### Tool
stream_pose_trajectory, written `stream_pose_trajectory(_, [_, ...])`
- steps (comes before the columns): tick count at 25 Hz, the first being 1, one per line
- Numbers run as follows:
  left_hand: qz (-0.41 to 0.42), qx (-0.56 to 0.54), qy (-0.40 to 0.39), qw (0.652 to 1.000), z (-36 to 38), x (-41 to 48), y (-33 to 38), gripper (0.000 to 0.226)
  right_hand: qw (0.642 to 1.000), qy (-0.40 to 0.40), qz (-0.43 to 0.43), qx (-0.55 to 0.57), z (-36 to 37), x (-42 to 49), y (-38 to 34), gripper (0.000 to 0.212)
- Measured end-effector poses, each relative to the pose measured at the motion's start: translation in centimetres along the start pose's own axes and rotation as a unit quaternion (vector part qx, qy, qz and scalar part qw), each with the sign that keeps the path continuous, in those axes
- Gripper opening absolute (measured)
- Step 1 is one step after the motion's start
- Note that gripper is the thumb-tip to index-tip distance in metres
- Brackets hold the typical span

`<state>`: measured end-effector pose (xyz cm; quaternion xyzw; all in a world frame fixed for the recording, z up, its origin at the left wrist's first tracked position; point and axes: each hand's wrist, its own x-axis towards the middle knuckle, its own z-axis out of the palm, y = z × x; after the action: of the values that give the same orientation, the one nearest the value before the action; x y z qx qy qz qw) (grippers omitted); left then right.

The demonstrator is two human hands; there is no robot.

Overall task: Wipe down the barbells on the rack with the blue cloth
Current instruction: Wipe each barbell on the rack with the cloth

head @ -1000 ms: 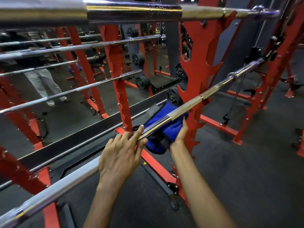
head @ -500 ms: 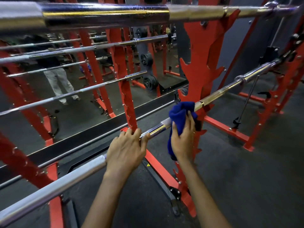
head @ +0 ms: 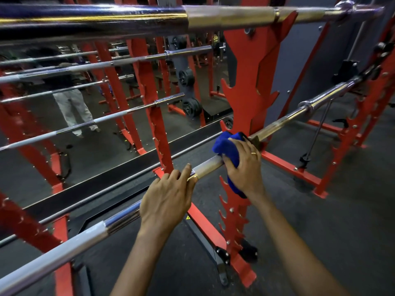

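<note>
A long steel barbell (head: 64,251) runs from bottom left up to the right across the red rack (head: 250,99). My left hand (head: 166,199) grips this bar near the middle, fingers curled over its top. My right hand (head: 245,165) holds the blue cloth (head: 224,144) wrapped over the bar just beyond, right beside the rack's toothed upright. Part of the cloth hangs below my right palm. A second barbell (head: 224,17) crosses the top of the view close to the camera.
A mirror behind the rack reflects several more bars (head: 106,116), red uprights and a person's legs in light trousers (head: 72,112). Another red frame (head: 352,133) stands at right on the dark rubber floor (head: 320,231). Black weight plates (head: 191,106) hang further back.
My right hand came up from under the bar and laid the cloth over its top, then slid it right toward the rack upright. My left hand kept its grip.
</note>
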<state>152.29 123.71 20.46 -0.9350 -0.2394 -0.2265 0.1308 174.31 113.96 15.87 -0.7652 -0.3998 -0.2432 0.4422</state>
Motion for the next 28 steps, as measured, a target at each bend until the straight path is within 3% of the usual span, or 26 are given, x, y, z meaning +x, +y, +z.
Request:
stream_pose_trajectory(5, [0.066,0.014,0.066,0.996,0.5,-0.7,-0.5,0.049,0.977,0.06,0.2,0.034,1.0,3.2,-0.6,0.063])
stream_pose_trajectory(8, [0.101,0.037,0.058,0.992,0.8,-0.9,-0.7,0.074,0.995,-0.016,0.099,0.026,0.7,0.7,-2.3,0.064])
stream_pose_trajectory(10, [0.098,0.041,0.053,0.993,0.8,-0.8,-0.7,0.077,0.997,-0.042,0.05,0.033,-0.2,0.5,-0.9,0.06])
stream_pose_trajectory(14, [0.015,-0.019,0.026,0.999,-0.4,-0.5,1.2,0.061,0.97,0.06,0.19,0.14,0.2,2.2,0.1,0.065])
stream_pose_trajectory(17, [-0.064,-0.068,-0.044,0.995,-0.8,0.8,2.9,0.059,0.906,0.106,0.296,0.283,1.4,1.9,-2.5,0.074])
stream_pose_trajectory(19, [-0.066,-0.074,-0.047,0.994,-0.3,1.8,3.3,0.055,0.838,0.153,0.361,0.38,0.6,0.9,-5.0,0.055])
stream_pose_trajectory(21, [-0.038,-0.04,-0.024,0.998,0.4,2.1,3.2,0.056,0.687,0.123,0.482,0.53,0.2,0.1,-6.0,0.032])
stream_pose_trajectory(22, [-0.023,-0.022,-0.006,0.999,0.9,1.9,3.1,0.056,0.615,0.093,0.513,0.591,-0.1,0.0,-6.0,0.035])
stream_pose_trajectory(23, [-0.009,-0.011,0.015,1.0,1.4,1.7,3.0,0.055,0.57,0.071,0.513,0.637,-0.2,0.1,-5.2,0.04])
stream_pose_trajectory(25, [0.0,-0.017,0.036,0.999,1.8,1.4,3.1,0.052,0.547,0.095,0.505,0.661,-0.5,0.7,-3.8,0.043])
stream_pose_trajectory(28, [-0.015,-0.027,0.057,0.998,1.5,1.3,3.4,0.051,0.566,0.115,0.49,0.653,-2.1,1.0,-3.1,0.046])
